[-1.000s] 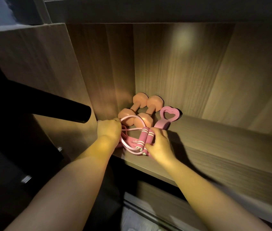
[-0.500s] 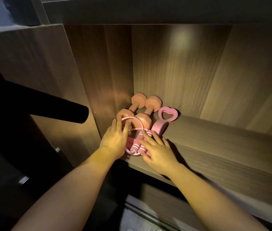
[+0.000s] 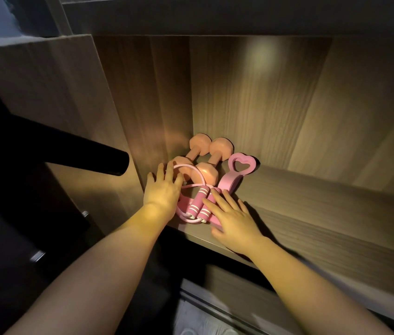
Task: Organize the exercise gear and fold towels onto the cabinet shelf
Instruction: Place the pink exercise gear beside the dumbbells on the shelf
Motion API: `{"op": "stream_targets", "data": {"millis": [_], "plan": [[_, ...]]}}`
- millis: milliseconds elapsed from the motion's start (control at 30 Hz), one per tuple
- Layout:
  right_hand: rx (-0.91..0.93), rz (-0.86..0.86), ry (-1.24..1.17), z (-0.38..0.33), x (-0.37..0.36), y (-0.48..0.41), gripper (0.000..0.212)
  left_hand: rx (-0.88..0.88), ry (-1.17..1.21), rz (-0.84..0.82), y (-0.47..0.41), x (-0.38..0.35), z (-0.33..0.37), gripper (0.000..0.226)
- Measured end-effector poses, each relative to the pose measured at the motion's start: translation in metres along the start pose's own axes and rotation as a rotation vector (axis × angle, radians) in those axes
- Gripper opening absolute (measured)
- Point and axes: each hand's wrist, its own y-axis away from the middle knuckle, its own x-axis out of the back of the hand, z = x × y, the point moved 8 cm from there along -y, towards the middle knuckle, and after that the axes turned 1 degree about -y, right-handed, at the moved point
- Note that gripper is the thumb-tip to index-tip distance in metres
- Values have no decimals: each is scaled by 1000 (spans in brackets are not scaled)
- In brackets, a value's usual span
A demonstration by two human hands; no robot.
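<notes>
Jump rope (image 3: 197, 204), striped foam handles, lies under flat hands on woodgrain shelf (image 3: 324, 213).

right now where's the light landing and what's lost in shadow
Head view: a warm pool of light covers the left hand, right hand and jump rope, with a glare spot on the back panel; the right hand throws a shadow onto the shelf; the side around the black bar is nearly lost in dark.
</notes>
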Motion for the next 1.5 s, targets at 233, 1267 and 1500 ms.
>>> {"op": "stream_targets", "data": {"millis": [233,1267,1500], "plan": [[-55,-35,0,-2,24,20,74,-52,-42,7,27,30,-1,99],[-565,-149,-15,-29,247,248,63,-400,519,-179,209,203,99,59],[-993,-41,-112,-12,257,366,60,-777,526,-200,239,260,180,55]]}}
